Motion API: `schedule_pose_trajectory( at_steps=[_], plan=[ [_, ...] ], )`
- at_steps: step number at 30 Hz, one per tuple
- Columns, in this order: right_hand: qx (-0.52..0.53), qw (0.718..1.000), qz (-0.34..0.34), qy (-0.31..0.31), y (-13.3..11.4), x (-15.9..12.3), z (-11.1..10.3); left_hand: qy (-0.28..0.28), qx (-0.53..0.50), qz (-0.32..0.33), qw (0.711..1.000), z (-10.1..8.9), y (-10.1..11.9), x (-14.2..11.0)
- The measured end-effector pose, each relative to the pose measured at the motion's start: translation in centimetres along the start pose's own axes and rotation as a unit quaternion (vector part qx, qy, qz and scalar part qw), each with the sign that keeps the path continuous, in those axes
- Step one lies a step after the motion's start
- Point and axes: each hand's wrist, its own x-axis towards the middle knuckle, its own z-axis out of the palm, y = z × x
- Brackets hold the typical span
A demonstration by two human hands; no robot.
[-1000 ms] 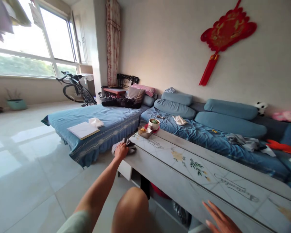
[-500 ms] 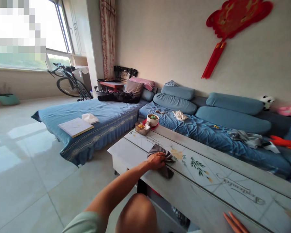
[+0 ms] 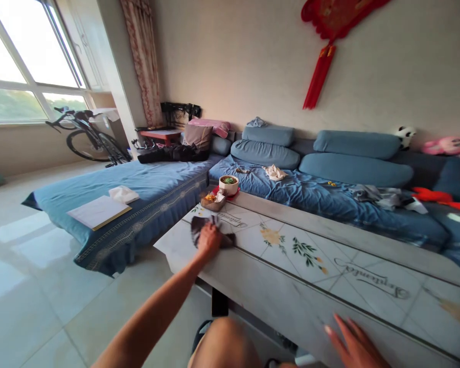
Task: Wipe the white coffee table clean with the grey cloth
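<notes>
My left hand (image 3: 209,240) presses a dark grey cloth (image 3: 199,227) against the top of a long white coffee table (image 3: 253,273). Its fingers bend over the cloth, which bunches out on both sides. My right hand (image 3: 354,340) rests at the table's near edge, low in the picture, fingers spread and nothing held. Just beyond the cloth, at the table's far left end, a small basket (image 3: 213,202) holds something orange and a white scrap. Behind it a white pot with a succulent (image 3: 229,185) stands on a red mat.
A blue-covered daybed (image 3: 145,186) with a flat white board (image 3: 97,210) and a tissue pack (image 3: 123,194) lies to the left. Along the table's far side runs a blue sofa (image 3: 348,204) with cushions and loose clothes. A bicycle (image 3: 94,135) leans near the window. My knee (image 3: 226,342) is beside the table.
My left hand has slid the cloth leftward along the table, closer to the basket. More of my right hand now shows at the near edge. The whole view has shifted somewhat.
</notes>
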Motion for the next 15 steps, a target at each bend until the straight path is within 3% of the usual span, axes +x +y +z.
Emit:
schedule_pose_trajectory(
  at_steps=[3,5,6,7,8,11,13,15],
  plan=[
    [0.063,0.998,-0.014,-0.012,-8.0,5.4,3.9,-0.084,-0.066,0.137,0.985,6.4,7.7,-4.4],
    [0.101,0.994,-0.026,-0.019,-12.8,9.1,6.5,-0.168,-0.158,0.266,0.936,7.7,9.9,-5.4],
    [0.109,0.994,-0.023,-0.024,-14.7,10.7,7.6,-0.192,-0.198,0.308,0.911,7.3,9.7,-5.3],
    [0.104,0.994,-0.014,-0.03,-16.3,12.2,8.4,-0.195,-0.211,0.318,0.904,6.1,8.5,-4.8],
    [0.087,0.995,-0.003,-0.04,-17.5,13.5,9.1,-0.177,-0.194,0.295,0.919,4.4,6.6,-4.1],
    [0.034,0.995,0.018,-0.089,-21.3,17.0,10.2,-0.071,-0.049,0.133,0.987,-2.3,-1.7,-1.1],
    [0.048,0.99,-0.011,-0.136,-24.9,18.9,10.9,-0.03,0.019,0.04,0.999,-6.3,-7.2,0.5],
    [0.086,0.976,-0.074,-0.187,-29.5,20.3,11.9,-0.016,0.053,-0.024,0.998,-8.6,-11.4,1.3]
  ],
)
